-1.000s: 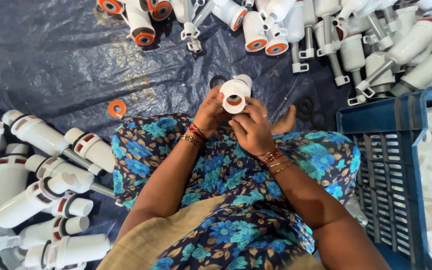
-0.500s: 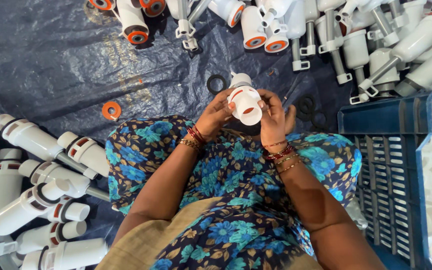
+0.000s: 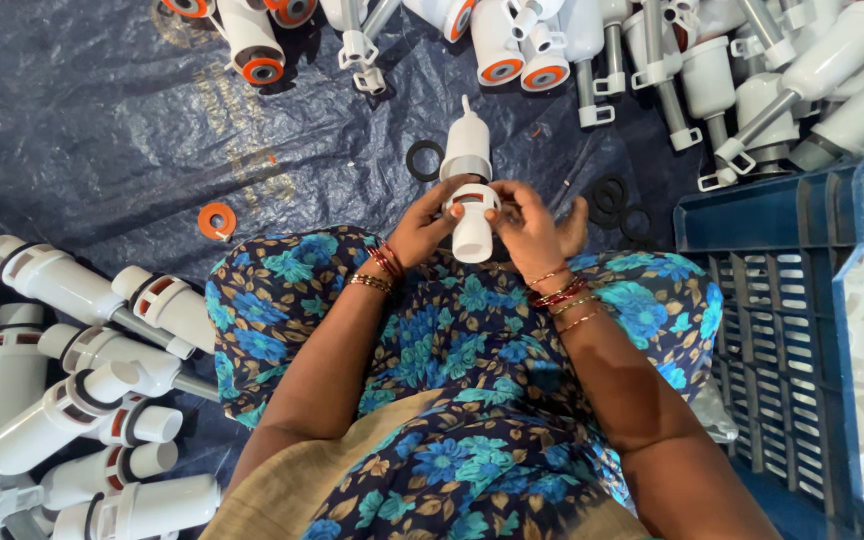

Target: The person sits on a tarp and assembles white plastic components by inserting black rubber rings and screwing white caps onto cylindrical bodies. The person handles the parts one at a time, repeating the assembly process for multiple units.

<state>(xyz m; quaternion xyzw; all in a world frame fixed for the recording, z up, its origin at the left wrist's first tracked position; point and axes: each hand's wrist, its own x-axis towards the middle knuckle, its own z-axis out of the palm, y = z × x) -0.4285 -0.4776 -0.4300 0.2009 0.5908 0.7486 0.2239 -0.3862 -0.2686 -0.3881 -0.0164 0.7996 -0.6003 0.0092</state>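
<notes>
Both hands hold one white plastic valve part over the lap.

The white valve part (image 3: pixel 470 190) is a long tube: a thin pointed tip on the far end, a grey band below the tip section, a red ring showing at the middle joint, and a plain round cap nearest the body. The left hand (image 3: pixel 422 225) grips its middle from one side, the right hand (image 3: pixel 532 225) closes on it from the other. Just beyond the part a black rubber ring (image 3: pixel 424 160) lies on the blue tarp (image 3: pixel 102 130); an orange ring (image 3: pixel 217 221) lies well left of the part, and a blue crate (image 3: pixel 782 300) stands to its right.
</notes>
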